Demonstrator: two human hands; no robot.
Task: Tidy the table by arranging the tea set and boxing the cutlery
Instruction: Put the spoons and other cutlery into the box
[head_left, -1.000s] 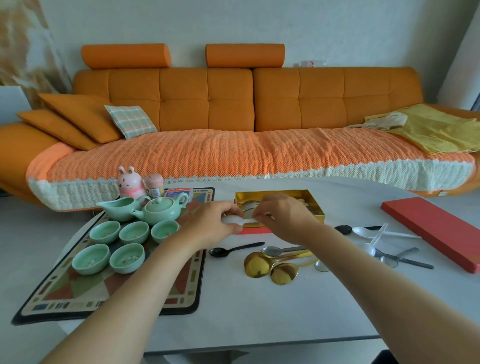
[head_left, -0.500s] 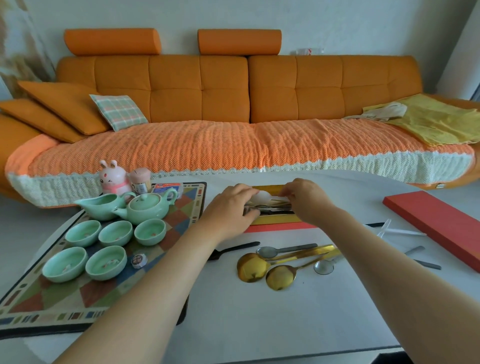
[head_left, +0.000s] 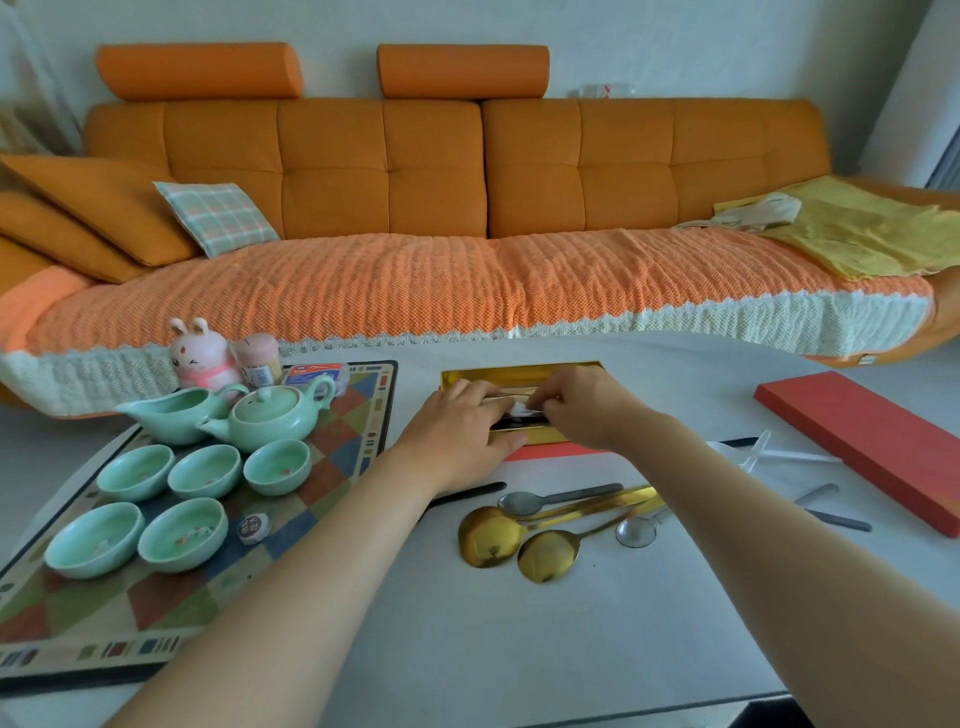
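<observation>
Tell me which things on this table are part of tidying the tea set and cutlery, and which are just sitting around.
Part of the job: teapot, pitcher, five cups, gold box, red lid, gold spoons, silver spoons.

Just there: rabbit figure, pink jar, patterned mat.

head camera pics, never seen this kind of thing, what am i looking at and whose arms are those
There is no machine here. A person wears a camera on the head, so the view looks forward and down along their own bare arms. Both hands, the left hand and the right hand, reach into a gold box on the table and pinch a small white piece between them; it is too hidden to name. Nearer lie two gold spoons and grey spoons. On the left a mat carries a green teapot, a pitcher and five cups. A red lid lies on the right, a sofa behind.
</observation>
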